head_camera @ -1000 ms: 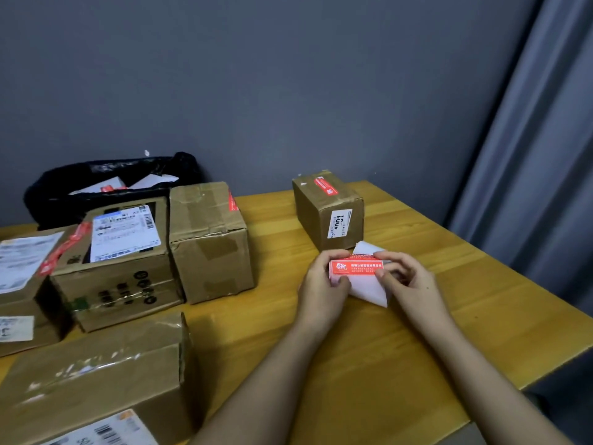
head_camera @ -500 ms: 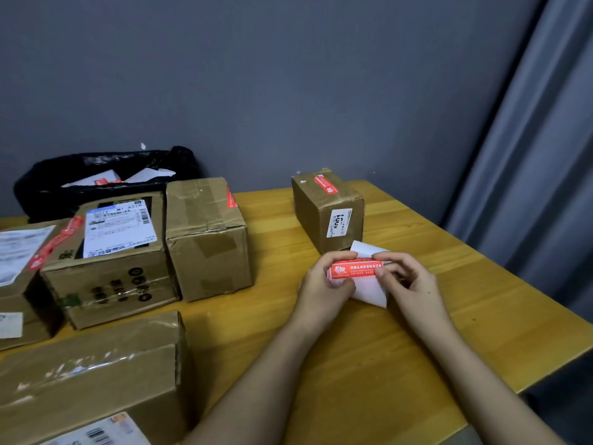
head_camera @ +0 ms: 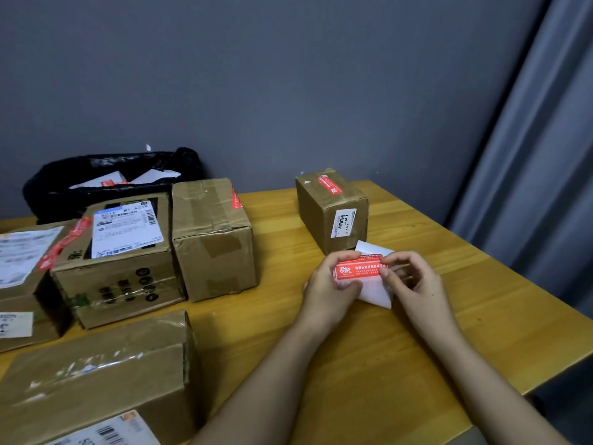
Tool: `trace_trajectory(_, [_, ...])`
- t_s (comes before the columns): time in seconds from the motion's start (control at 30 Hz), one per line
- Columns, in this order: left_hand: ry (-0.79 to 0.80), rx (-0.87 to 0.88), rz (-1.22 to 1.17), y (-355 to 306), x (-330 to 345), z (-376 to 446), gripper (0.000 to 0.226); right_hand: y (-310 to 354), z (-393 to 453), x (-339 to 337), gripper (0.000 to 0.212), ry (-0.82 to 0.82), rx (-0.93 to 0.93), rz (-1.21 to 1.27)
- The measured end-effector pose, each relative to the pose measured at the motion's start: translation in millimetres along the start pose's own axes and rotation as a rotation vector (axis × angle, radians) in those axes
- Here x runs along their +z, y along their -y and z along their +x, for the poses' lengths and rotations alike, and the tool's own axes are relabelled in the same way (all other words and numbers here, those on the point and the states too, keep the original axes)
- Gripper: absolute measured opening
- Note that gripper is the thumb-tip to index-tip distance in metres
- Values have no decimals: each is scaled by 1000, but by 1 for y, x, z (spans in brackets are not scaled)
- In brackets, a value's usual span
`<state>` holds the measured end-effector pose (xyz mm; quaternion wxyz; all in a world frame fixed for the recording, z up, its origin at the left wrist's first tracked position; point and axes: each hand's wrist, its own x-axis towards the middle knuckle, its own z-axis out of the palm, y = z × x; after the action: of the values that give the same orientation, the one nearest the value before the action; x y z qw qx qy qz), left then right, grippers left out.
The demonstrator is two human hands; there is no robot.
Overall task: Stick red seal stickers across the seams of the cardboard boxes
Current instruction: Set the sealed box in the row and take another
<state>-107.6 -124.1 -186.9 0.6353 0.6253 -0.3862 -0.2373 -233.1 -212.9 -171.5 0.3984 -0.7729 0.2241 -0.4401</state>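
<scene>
Red seal sticker (head_camera: 359, 270) being peeled off its white backing (head_camera: 375, 292) — both hands on it, just in front of the small upright box (head_camera: 333, 213).

Left hand (head_camera: 327, 290) pinches the sticker's left end, thumb underneath and fingers curled over the top; right hand (head_camera: 414, 284) pinches the right end with curled fingertips. Backing sheet hangs below and pokes out behind, above the wooden table (head_camera: 417, 348). Step in hand looks like separating sticker from liner; not yet free, as far as I can tell. Small upright box already has a red seal on top. Left of it, the taped mid box (head_camera: 211, 239) shows red only at its top right edge; further left, the labelled box (head_camera: 122, 261) carries a red strip. Nearest left, the big box (head_camera: 96, 377) shows no seal — likely next target. Next move calls for lifting the sticker clean without folding it, then laying it across a seam and pressing flat.
</scene>
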Motion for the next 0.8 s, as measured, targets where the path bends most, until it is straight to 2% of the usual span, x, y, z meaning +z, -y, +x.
trace_trajectory(0.27, [-53,5,51,-1,3,-2,42,0,-2,0,19,-96,-246,-428])
trace_trajectory(0.33, [-66,14,67,-2,2,-3,39,3,-3,2,18,-89,-288,-459])
trace_trajectory(0.5, [-73,55,145,-5,2,-5,44,7,-7,8,31,-86,-234,-250])
trace_trajectory(0.67, [-99,67,217,-6,2,-8,48,7,-9,12,27,-107,-201,-140])
trace_trajectory(0.8, [-96,75,312,-8,3,-8,41,10,-11,10,25,-161,-230,-110])
